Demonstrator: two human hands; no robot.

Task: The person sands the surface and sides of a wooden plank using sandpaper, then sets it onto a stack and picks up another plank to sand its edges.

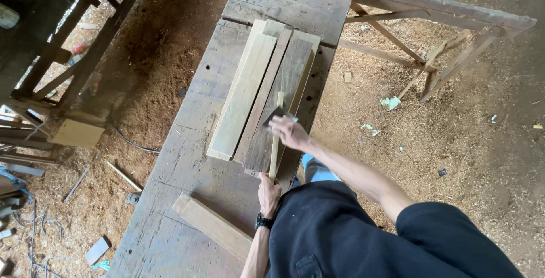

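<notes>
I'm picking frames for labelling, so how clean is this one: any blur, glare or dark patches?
Head view: the right hand is slightly motion-blurred over the planks; the left hand and thin strip look sharper. Light is soft, with no glare on the workbench; the upper-left corner sinks into shadow.

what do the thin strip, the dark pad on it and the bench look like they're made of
The thin strip, held at its near end by the left hand, looks like pale bare wood, unfinished and matte. The dark pad under the right hand seems to be sandpaper or a similar abrasive sheet, grey and flat, though it is too small to tell. The bench is weathered grey planks, scratched and dusty.
</notes>
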